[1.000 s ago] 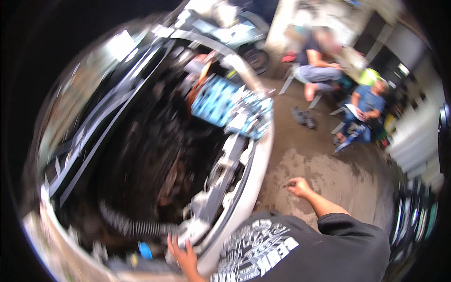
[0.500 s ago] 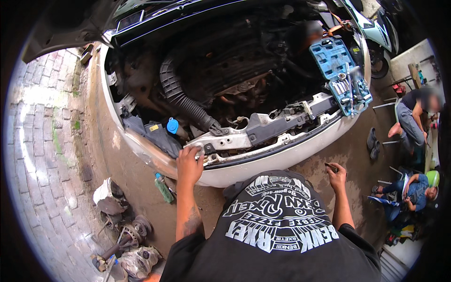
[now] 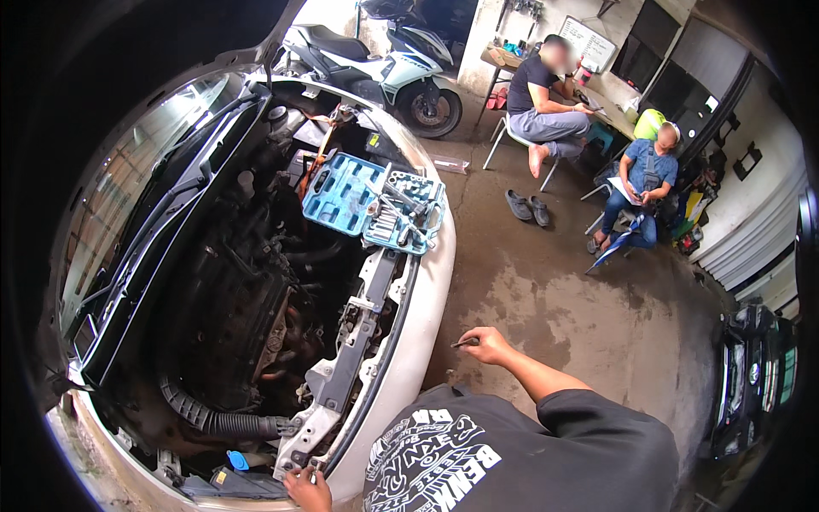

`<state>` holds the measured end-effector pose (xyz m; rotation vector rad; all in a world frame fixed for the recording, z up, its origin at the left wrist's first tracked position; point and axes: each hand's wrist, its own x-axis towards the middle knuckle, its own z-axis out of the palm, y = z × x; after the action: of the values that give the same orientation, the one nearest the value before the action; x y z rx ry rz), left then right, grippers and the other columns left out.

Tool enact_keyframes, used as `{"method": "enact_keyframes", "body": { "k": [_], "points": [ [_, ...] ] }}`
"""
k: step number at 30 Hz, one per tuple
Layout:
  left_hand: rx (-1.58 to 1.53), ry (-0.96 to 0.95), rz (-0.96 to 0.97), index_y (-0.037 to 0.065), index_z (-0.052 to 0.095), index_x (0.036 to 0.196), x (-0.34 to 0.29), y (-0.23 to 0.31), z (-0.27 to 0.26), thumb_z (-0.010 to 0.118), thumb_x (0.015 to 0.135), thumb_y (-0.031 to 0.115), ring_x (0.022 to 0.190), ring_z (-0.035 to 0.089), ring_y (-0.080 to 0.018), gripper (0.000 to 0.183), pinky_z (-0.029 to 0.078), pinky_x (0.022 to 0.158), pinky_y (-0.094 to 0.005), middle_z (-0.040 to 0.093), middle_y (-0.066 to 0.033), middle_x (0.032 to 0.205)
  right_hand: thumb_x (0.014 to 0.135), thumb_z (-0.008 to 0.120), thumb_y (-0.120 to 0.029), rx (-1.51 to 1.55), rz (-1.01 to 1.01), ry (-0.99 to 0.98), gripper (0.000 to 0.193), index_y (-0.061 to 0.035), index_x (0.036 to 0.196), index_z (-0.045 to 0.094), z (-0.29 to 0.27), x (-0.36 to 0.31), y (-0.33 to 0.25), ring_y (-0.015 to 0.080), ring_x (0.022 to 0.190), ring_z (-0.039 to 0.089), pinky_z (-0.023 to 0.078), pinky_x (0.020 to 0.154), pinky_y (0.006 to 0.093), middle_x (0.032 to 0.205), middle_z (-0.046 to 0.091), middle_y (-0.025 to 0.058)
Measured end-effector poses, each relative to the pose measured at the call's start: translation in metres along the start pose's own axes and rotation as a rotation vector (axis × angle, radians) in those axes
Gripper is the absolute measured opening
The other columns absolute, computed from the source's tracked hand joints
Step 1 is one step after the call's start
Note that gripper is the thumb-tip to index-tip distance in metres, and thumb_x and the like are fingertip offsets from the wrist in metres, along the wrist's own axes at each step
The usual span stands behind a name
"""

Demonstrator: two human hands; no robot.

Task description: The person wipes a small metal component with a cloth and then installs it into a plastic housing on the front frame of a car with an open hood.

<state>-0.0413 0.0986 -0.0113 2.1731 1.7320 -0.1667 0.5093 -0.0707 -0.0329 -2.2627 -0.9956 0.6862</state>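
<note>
My left hand is at the front corner of a white car, by the end of the exposed front crossmember. Its fingers are bent together over the edge there; whatever is between them is too small to make out. Off the outer side of the bumper, my right hand is closed round a short, dark, thin object that sticks out past the fingertips. A blue socket set case lies unfolded on the car's front edge, with sockets and ratchets in it.
In the engine bay are a ribbed black hose and a blue cap. Beyond stand a white scooter and two seated people. Dark shoes lie on the stained floor. A dark car stands at the right.
The view has swung to the right, bringing the scooter and seated people further in. My left hand stays at the car's corner, and my right hand still holds the dark object.
</note>
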Motion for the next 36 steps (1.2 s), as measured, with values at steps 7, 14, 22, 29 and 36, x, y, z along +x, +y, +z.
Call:
{"method": "enact_keyframes", "body": {
  "k": [7, 14, 22, 29, 36],
  "points": [
    [0.055, -0.089, -0.019, 0.024, 0.078, 0.127, 0.007, 0.007, -0.008, 0.072, 0.093, 0.041, 0.138, 0.046, -0.0488, 0.039, 0.040, 0.113, -0.0580, 0.052, -0.0329, 0.149, 0.084, 0.082, -0.025, -0.013, 0.052, -0.039, 0.025, -0.0145, 0.107, 0.081, 0.003, -0.008, 0.007, 0.0322, 0.099, 0.073, 0.057, 0.087, 0.0429, 0.103, 0.077, 0.0145],
    [0.015, -0.174, -0.013, 0.022, 0.078, 0.123, 0.012, -0.011, 0.007, 0.071, 0.093, 0.038, 0.145, 0.040, -0.0506, 0.035, 0.030, 0.120, -0.0600, 0.055, -0.0296, 0.148, 0.086, 0.082, -0.016, 0.031, 0.094, -0.021, 0.021, -0.0079, 0.104, 0.080, 0.004, -0.005, 0.003, 0.0246, 0.095, 0.075, 0.057, 0.088, 0.0377, 0.099, 0.079, 0.0128],
    [-0.221, 0.172, 0.126, 0.009, 0.074, 0.123, -0.001, -0.011, 0.007, 0.072, 0.097, 0.027, 0.126, 0.062, -0.0400, 0.032, 0.050, 0.104, -0.0501, 0.059, -0.0271, 0.141, 0.085, 0.082, -0.018, 0.040, 0.048, -0.028, 0.022, -0.0117, 0.106, 0.081, 0.001, -0.004, -0.005, 0.0291, 0.099, 0.074, 0.058, 0.088, 0.0397, 0.102, 0.078, 0.0131],
    [-1.199, -0.056, 0.008, -0.001, 0.061, 0.130, 0.014, 0.088, -0.093, 0.060, 0.106, 0.013, 0.107, 0.068, -0.0215, 0.028, 0.056, 0.093, -0.0352, 0.069, -0.0139, 0.121, 0.084, 0.081, -0.005, 0.220, -0.536, -0.130, 0.021, -0.0063, 0.105, 0.078, 0.009, 0.022, -0.152, 0.0297, 0.098, 0.073, 0.058, 0.086, 0.0389, 0.106, 0.074, 0.0115],
    [-1.658, -0.162, 0.251, -0.001, 0.061, 0.120, 0.023, 0.174, -0.132, 0.054, 0.101, 0.007, 0.095, 0.065, -0.0154, 0.021, 0.054, 0.089, -0.0294, 0.067, -0.0101, 0.110, 0.075, 0.083, -0.003, 0.464, -1.194, -0.167, 0.030, -0.0093, 0.104, 0.075, 0.003, -0.009, -0.300, 0.0304, 0.108, 0.067, 0.058, 0.084, 0.0420, 0.113, 0.069, 0.0078]
  ]
}}
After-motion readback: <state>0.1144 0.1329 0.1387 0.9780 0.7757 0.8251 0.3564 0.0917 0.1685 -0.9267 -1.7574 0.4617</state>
